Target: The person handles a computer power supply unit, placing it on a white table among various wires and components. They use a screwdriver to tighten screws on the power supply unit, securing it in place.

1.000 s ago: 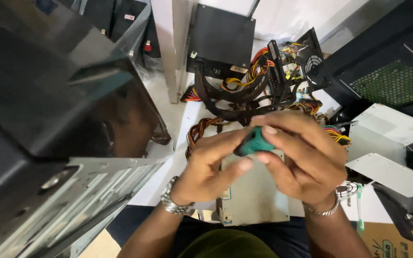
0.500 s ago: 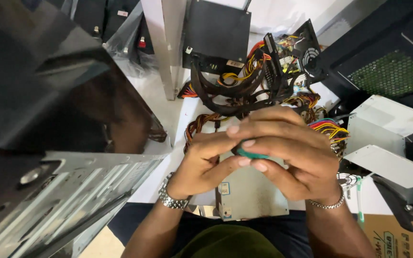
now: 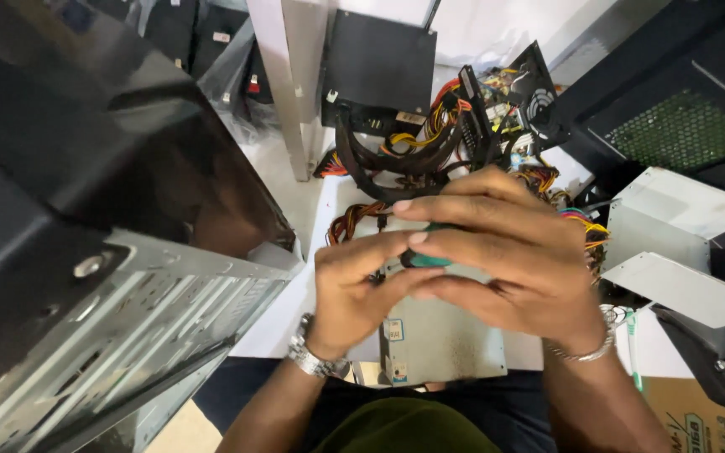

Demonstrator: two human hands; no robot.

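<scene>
My left hand [image 3: 354, 285] and my right hand [image 3: 505, 252] are clasped together in front of me around a small green object [image 3: 426, 257]. Only a sliver of that object shows between my fingers, so its kind cannot be told. Both wrists carry metal bands. Beneath my hands lies a grey metal power supply box [image 3: 442, 340] on a white surface.
A big black and silver computer case [image 3: 86, 252] fills the left. Black power supplies with bundles of coloured cables [image 3: 430, 134] lie ahead. Grey metal boxes [image 3: 681, 226] and a black meshed case [image 3: 673, 117] stand at the right, a cardboard box [image 3: 698, 419] bottom right.
My right fingers have closed further over the green object, hiding most of it. The hands stayed roughly in place over the grey box.
</scene>
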